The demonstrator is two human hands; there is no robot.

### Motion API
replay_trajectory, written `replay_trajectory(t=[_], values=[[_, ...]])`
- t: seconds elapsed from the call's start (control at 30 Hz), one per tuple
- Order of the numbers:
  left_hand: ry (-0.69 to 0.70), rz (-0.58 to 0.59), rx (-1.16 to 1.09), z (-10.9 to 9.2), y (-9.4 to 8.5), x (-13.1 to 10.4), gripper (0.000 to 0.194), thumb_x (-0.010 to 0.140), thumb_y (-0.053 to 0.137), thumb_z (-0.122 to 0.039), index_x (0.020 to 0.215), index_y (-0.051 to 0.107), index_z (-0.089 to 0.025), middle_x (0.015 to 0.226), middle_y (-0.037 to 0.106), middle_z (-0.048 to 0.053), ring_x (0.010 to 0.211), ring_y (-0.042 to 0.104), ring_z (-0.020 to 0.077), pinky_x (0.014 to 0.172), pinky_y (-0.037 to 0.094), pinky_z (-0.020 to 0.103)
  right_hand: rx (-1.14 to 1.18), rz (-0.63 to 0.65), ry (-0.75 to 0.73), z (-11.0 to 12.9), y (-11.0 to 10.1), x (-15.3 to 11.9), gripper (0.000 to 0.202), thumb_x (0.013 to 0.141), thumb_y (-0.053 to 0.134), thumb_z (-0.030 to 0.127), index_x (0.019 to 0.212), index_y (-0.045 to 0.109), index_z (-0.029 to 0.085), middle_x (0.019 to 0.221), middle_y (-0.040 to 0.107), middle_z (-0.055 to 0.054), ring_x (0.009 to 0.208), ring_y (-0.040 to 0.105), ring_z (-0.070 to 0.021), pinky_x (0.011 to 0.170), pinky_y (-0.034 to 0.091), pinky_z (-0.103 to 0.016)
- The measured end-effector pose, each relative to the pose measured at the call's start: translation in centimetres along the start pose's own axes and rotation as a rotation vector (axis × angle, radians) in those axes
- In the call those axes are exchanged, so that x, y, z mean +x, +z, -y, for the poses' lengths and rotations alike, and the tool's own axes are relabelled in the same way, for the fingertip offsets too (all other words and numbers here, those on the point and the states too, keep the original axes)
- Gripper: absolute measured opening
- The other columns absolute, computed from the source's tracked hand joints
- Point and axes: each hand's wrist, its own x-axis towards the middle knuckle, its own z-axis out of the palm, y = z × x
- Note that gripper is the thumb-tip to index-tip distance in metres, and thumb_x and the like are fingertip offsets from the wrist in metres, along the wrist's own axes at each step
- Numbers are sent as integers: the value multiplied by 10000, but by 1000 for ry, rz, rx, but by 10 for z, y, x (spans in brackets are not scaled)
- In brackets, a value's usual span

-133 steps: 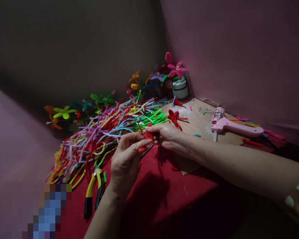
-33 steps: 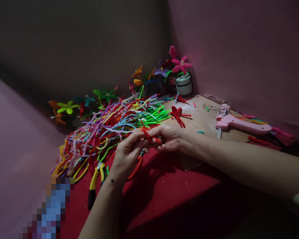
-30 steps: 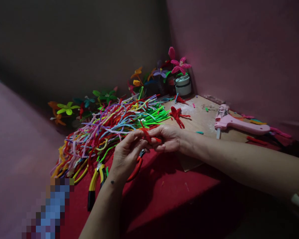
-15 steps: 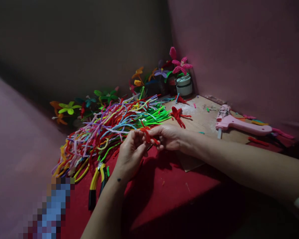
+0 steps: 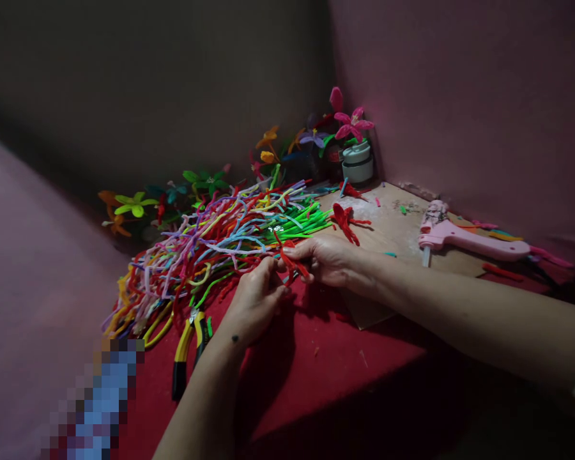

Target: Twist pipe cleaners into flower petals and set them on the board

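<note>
Above the front of the red-covered table, both hands meet at a small bent piece of red pipe cleaner (image 5: 293,260). My right hand (image 5: 333,260) pinches it from the right between thumb and fingers. On the left side, my left hand (image 5: 257,295) is closed with its fingertips at the piece's edge; its grip is partly hidden. Just behind the hands lies a large heap of many-coloured pipe cleaners (image 5: 220,230), with a bundle of green ones (image 5: 304,223) at its right end. A red pipe-cleaner shape (image 5: 345,222) rests on the board beyond my right hand.
Yellow-and-black pliers (image 5: 182,358) lie left of my left forearm. A pink glue gun (image 5: 479,239) rests on the brown board (image 5: 388,211) at right. Pipe-cleaner flowers (image 5: 353,123) and a white jar (image 5: 357,167) stand by the walls.
The red piece shows more openly between the hands, its ends spread. My left fingers have shifted slightly down and are less wrapped over it. The view has moved a little.
</note>
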Motion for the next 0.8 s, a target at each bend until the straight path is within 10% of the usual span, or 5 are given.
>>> replay_trajectory(t=[0.37,0.57,0.8], values=[[-179,339,-380,-10,-11,-1,212,664,629,-207,863,571,-164,713,558,-3,480,498,81,424,393,192,-24,-7,-49,-3,0,1,162,748,537,111,590,570,103,480,504,8,400,381,-60,406,219,-230],[-309,151,-895,-14,2,1,272,713,629,-237,953,521,-167,750,532,0,505,530,79,397,383,171,8,-57,-106,-3,4,-3,195,734,559,135,541,547,108,439,481,27,394,383,-54,448,278,-229],[-243,-35,-953,-9,18,4,212,676,666,-200,856,562,-161,661,518,-32,516,478,56,485,383,181,87,-73,-69,-4,8,-3,153,739,538,126,588,565,118,476,509,13,406,413,-70,442,287,-234]])
